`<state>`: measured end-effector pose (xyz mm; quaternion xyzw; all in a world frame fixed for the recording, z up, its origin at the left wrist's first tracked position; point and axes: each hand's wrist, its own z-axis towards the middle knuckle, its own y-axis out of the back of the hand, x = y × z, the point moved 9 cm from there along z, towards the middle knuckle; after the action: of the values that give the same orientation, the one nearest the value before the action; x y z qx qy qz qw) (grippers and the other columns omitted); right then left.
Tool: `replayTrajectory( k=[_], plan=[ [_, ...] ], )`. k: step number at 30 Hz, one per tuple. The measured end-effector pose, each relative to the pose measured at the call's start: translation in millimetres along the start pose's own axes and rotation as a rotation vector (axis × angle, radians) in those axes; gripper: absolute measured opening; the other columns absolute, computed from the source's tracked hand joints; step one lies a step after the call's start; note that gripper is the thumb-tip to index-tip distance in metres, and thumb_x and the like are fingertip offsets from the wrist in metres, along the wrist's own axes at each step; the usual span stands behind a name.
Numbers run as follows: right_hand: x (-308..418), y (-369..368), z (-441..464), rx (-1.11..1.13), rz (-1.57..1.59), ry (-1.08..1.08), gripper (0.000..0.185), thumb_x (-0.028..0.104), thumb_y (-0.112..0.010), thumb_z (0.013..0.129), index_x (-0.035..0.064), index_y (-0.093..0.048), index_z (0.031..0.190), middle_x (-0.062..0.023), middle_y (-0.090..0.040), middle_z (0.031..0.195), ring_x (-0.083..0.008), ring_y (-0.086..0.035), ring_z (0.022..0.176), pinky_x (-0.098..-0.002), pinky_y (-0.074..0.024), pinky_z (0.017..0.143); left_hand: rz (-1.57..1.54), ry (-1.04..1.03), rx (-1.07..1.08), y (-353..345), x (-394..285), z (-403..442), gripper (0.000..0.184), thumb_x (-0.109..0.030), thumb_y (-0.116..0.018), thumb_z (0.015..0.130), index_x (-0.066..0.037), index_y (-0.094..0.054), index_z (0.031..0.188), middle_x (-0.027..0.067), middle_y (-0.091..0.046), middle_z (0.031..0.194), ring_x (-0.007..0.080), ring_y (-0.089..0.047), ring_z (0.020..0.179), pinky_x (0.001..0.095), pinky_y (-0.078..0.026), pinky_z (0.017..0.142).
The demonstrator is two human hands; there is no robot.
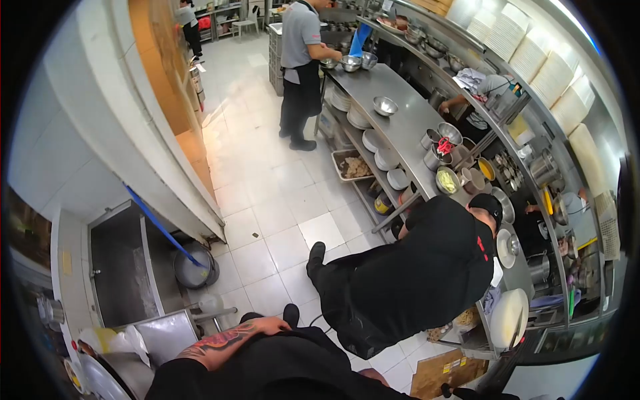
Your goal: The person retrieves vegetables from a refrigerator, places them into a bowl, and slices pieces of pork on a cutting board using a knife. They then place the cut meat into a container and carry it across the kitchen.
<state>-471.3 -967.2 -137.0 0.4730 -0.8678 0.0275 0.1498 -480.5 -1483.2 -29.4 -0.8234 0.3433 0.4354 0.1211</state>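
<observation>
Above a white-tiled kitchen floor (283, 250), the wearer's left hand (270, 325) rests against black clothing (280, 367) directly beneath; whether that grip is closed cannot be told. The right hand is out of sight. Ahead-right, a co-worker (407, 273) bends beside a steel bench (420, 107).

A steel worktop (415, 112) carried metal bowls (385, 105), with plates (386, 160) stacked beneath. A person (300, 63) in a grey shirt stood near the worktop's far end. A blue pole (159, 221) slanted into a dark bucket (198, 273).
</observation>
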Motion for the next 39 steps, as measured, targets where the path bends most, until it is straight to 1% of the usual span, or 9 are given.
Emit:
replayTrajectory(
  k=[4, 6, 8, 10, 13, 21, 27, 36, 39],
  plan=[
    [37, -43, 32, 0.015, 0.2, 0.152, 0.042, 0.024, -0.069, 0.095, -0.0018, -0.069, 0.128, -0.0163, -0.077, 0.112, -0.0297, -0.074, 0.102, -0.035, -0.0562, 0.095, -0.093, 0.207, -0.211, 60, 85, -16, 0.047, -0.039, -0.064, 0.101, -0.009, -0.068, 0.137, 0.0131, -0.072, 0.131, 0.025, -0.068, 0.118, 0.0361, -0.051, 0.105],
    [-12, -66, 118, 0.235, 0.176, 0.622, 0.049, 0.025, -0.07, 0.093, -0.0001, -0.065, 0.135, -0.0177, -0.074, 0.122, -0.0296, -0.072, 0.11, -0.0365, -0.0548, 0.101, -0.316, 0.271, -0.27, 105, 117, -19, 0.047, -0.04, -0.066, 0.1, -0.009, -0.069, 0.135, 0.0126, -0.073, 0.13, 0.0248, -0.069, 0.117, 0.0361, -0.051, 0.104],
    [20, -80, 91, -0.164, -0.329, 0.444, 0.047, 0.023, -0.067, 0.094, 0.0006, -0.063, 0.136, -0.0184, -0.07, 0.128, -0.0322, -0.068, 0.117, -0.0416, -0.0541, 0.101, -0.545, 0.344, -0.321, 156, 139, -25, 0.047, -0.04, -0.067, 0.099, -0.009, -0.07, 0.134, 0.012, -0.073, 0.128, 0.0246, -0.07, 0.115, 0.0361, -0.052, 0.103],
    [68, -92, 75, -0.143, -0.105, 0.232, 0.047, 0.022, -0.067, 0.094, 0.0008, -0.063, 0.136, -0.0183, -0.07, 0.128, -0.0324, -0.068, 0.117, -0.0417, -0.0541, 0.101, -0.034, 0.36, -0.256, 229, 140, -32, 0.05, -0.043, -0.071, 0.095, -0.01, -0.071, 0.132, 0.0131, -0.075, 0.125, 0.0269, -0.071, 0.115, 0.0374, -0.053, 0.103],
    [141, -95, 79, -0.187, -0.013, 0.141, 0.046, 0.022, -0.067, 0.094, 0.001, -0.063, 0.135, -0.0182, -0.07, 0.128, -0.0325, -0.068, 0.117, -0.0419, -0.0541, 0.101, 0.194, 0.343, -0.243, 325, 200, -24, 0.054, -0.046, -0.074, 0.089, -0.012, -0.073, 0.131, 0.014, -0.076, 0.123, 0.0295, -0.071, 0.116, 0.0388, -0.053, 0.103],
    [397, 79, 106, -0.736, -0.304, 0.119, 0.045, 0.02, -0.066, 0.094, 0.0018, -0.063, 0.134, -0.018, -0.068, 0.129, -0.0329, -0.067, 0.118, -0.0424, -0.0542, 0.1, 0.522, 0.406, -0.215, 561, 264, -16, 0.055, -0.046, -0.075, 0.081, -0.017, -0.076, 0.128, 0.0147, -0.075, 0.125, 0.033, -0.069, 0.119, 0.0413, -0.052, 0.107],
    [545, 246, 101, -1.167, -0.534, 0.037, 0.044, 0.019, -0.065, 0.093, 0.0023, -0.063, 0.134, -0.0179, -0.068, 0.13, -0.0332, -0.066, 0.118, -0.0428, -0.0543, 0.099, 0.363, 0.316, -0.285, 699, 207, 11, 0.055, -0.044, -0.075, 0.085, -0.016, -0.073, 0.132, 0.0141, -0.074, 0.127, 0.0306, -0.069, 0.119, 0.0408, -0.054, 0.105],
    [592, 374, 198, -1.324, -0.741, -0.142, 0.042, 0.017, -0.064, 0.093, 0.0031, -0.063, 0.133, -0.0177, -0.066, 0.131, -0.0337, -0.065, 0.119, -0.0434, -0.0544, 0.098, 0.208, 0.257, -0.388, 813, 147, 49, 0.056, -0.042, -0.076, 0.088, -0.015, -0.07, 0.137, 0.0169, -0.07, 0.134, 0.0324, -0.067, 0.122, 0.0422, -0.054, 0.105],
    [573, 356, 252, -1.304, -0.749, 0.006, 0.039, 0.015, -0.063, 0.092, 0.0035, -0.064, 0.129, -0.0175, -0.065, 0.132, -0.0342, -0.065, 0.117, -0.0449, -0.0545, 0.096, -0.21, 0.331, -0.497, 821, 140, 31, 0.052, -0.032, -0.078, 0.092, -0.011, -0.068, 0.139, 0.0184, -0.069, 0.135, 0.0302, -0.064, 0.127, 0.0409, -0.05, 0.108]
  ],
)
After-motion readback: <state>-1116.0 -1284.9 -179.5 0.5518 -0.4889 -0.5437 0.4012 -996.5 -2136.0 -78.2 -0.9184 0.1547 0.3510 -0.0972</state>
